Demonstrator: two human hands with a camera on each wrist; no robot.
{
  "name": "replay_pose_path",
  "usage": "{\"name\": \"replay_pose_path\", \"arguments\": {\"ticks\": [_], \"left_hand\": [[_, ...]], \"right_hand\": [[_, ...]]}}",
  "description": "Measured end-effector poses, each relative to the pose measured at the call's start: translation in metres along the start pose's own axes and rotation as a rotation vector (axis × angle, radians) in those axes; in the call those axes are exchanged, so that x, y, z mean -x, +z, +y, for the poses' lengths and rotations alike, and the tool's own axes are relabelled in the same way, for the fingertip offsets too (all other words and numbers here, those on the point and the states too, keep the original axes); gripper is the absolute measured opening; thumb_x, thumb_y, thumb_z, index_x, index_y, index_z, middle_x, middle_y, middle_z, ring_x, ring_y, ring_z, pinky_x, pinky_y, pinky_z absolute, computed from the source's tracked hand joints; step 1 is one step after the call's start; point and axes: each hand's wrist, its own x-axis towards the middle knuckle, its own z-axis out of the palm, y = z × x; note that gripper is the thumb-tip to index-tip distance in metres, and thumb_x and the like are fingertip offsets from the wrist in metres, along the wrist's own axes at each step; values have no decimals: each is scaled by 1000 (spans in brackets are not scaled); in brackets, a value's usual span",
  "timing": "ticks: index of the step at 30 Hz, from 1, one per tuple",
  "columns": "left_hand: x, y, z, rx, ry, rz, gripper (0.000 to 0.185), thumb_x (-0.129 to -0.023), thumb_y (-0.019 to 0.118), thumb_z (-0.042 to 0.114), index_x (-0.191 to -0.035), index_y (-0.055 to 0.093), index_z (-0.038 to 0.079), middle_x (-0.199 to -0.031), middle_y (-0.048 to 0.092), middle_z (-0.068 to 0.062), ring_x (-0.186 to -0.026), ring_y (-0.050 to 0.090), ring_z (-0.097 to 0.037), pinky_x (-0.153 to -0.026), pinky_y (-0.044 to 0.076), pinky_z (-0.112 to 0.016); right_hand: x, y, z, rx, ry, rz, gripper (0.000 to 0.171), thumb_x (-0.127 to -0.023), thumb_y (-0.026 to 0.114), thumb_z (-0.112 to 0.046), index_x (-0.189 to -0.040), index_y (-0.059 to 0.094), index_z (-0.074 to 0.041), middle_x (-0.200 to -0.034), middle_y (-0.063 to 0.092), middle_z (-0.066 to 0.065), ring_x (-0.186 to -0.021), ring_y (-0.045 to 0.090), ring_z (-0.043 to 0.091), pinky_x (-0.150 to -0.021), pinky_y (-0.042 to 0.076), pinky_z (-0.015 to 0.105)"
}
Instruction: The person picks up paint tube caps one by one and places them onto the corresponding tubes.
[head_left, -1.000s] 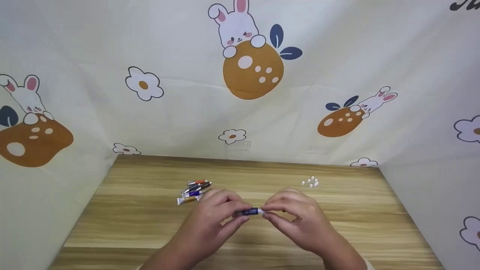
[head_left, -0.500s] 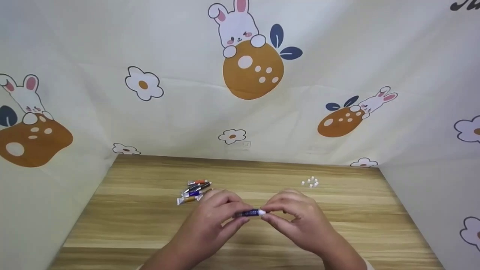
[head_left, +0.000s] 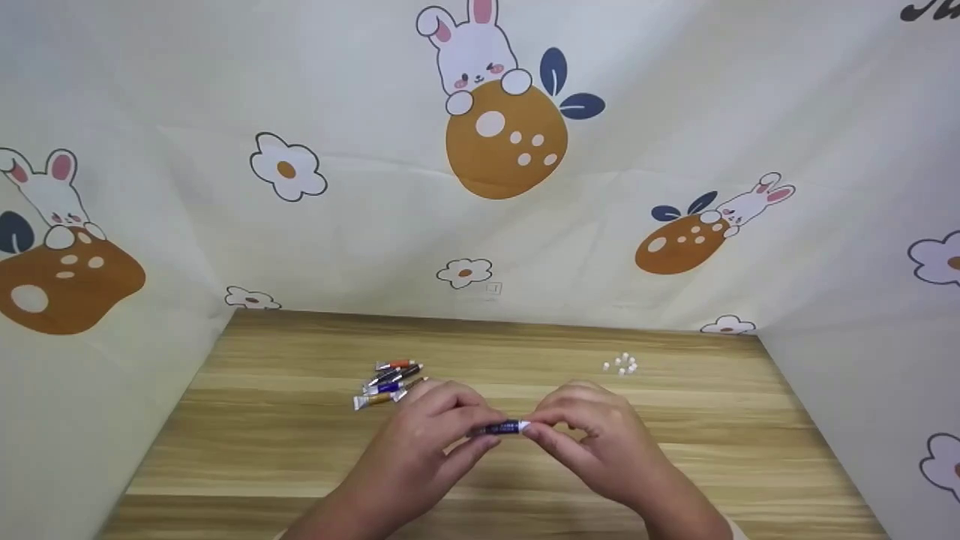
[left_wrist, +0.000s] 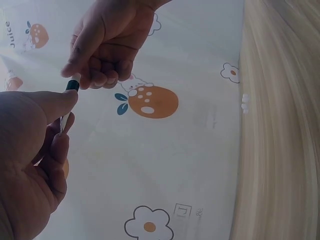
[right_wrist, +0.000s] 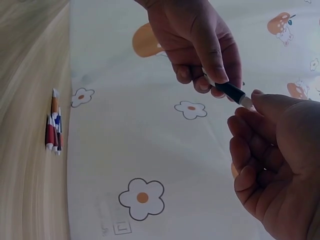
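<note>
**Both hands on one small paint tube above the near middle of the table**

I see my left hand (head_left: 431, 435) pinching the body of a dark blue paint tube (head_left: 499, 427), and my right hand (head_left: 592, 439) pinching its white cap (head_left: 524, 426) between thumb and fingertips. The tube hangs level between them, off the table (head_left: 247, 450), toward its near edge. I judge it light, thin-walled and easy to dent, so the grip belongs on the stiffer shoulder near the cap, not the soft middle. Farther back, left of centre, a small cluster of other tubes (head_left: 390, 380) lies touching one another. Toward the far right corner sits a little group of loose white caps (head_left: 622, 364). Behind the table's far edge hangs a rabbit-print cloth (head_left: 495, 120).
</note>
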Motion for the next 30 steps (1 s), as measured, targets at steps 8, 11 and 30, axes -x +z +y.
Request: {"name": "replay_pose_path", "arguments": {"ticks": [8, 11, 30], "left_hand": [[1, 0, 0, 4, -6, 0, 19, -95, 84, 26, -113, 81, 29, -107, 70, 17, -102, 62, -5, -90, 51, -22], [1, -1, 1, 3, -13, -5, 19, -95, 83, 26, -113, 81, 30, -108, 70, 17, -102, 61, -4, -88, 51, -21], [-1, 0, 0, -29, -19, 19, 22, -92, 86, 24, -112, 81, 29, -106, 71, 15, -100, 62, -6, -91, 50, -26]], "right_hand": [[0, 0, 3, -25, -5, -13, 13, -95, 80, -11, -96, 81, -24, -91, 77, -10, -86, 71, 6, -77, 56, 18], [1, -1, 4, -45, -14, -3, 16, -95, 79, -7, -104, 81, -21, -97, 79, -5, -87, 70, 8, -75, 56, 18], [-5, 0, 5, -156, -267, 51, 32, -85, 88, 0, -114, 78, -8, -112, 75, 10, -105, 72, 23, -99, 56, 22]]}}
